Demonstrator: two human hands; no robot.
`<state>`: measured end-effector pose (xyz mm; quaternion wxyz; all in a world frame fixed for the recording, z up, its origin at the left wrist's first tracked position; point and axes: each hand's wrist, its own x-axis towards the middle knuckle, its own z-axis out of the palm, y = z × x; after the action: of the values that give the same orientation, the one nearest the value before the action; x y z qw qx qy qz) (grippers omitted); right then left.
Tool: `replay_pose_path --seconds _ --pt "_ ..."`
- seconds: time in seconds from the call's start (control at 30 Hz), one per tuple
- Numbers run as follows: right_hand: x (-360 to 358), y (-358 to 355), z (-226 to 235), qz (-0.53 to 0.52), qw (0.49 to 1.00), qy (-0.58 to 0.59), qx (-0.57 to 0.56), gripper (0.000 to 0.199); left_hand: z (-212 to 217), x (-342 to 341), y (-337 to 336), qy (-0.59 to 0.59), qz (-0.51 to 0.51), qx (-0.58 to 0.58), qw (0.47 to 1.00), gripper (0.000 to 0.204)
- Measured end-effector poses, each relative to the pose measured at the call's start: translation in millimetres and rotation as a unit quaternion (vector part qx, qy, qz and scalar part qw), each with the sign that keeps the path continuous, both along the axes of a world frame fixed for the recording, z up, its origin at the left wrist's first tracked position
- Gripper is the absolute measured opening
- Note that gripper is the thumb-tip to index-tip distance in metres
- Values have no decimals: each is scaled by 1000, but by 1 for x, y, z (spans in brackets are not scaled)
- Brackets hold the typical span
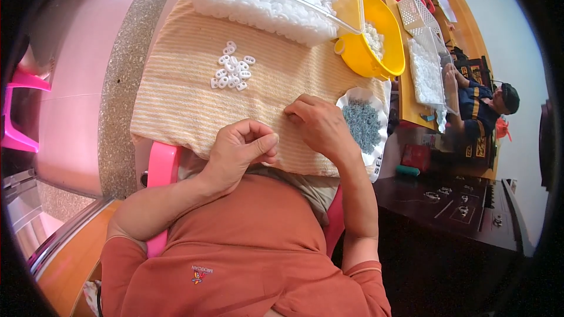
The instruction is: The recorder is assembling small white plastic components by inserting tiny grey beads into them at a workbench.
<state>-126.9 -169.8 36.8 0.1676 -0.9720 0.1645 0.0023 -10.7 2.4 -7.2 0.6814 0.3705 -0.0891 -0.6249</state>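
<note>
My left hand is above the front part of a striped cloth, thumb against curled fingers; anything in the pinch is too small or hidden to make out. Close by on the right, my right hand bends its fingers down and together over the cloth, its fingertips partly hidden. Beyond my hands lies a loose pile of small white oval plastic pieces with two holes. Beside my right wrist, a white dish with a wavy rim holds many small grey wiry bits that look like springs.
At the far side stands a clear plastic bin full of white plastic pieces. A yellow bucket with pale pieces is at the far right. Farther right, another person sits by a table with a clear bin. A pink chair shows beside me.
</note>
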Motion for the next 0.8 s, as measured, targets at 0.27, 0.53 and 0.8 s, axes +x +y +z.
replay_pose_path --seconds 0.27,0.53,0.8 --pt "1 8 1 -7 1000 2 -20 14 -1 -1 -1 -4 -2 -3 1000 9" --pt "11 2 6 55 995 43 -66 13 1 -1 0 -15 -8 1 1000 9" --pt "14 1 2 53 997 39 -45 14 1 0 -1 -11 -7 0 1000 8"
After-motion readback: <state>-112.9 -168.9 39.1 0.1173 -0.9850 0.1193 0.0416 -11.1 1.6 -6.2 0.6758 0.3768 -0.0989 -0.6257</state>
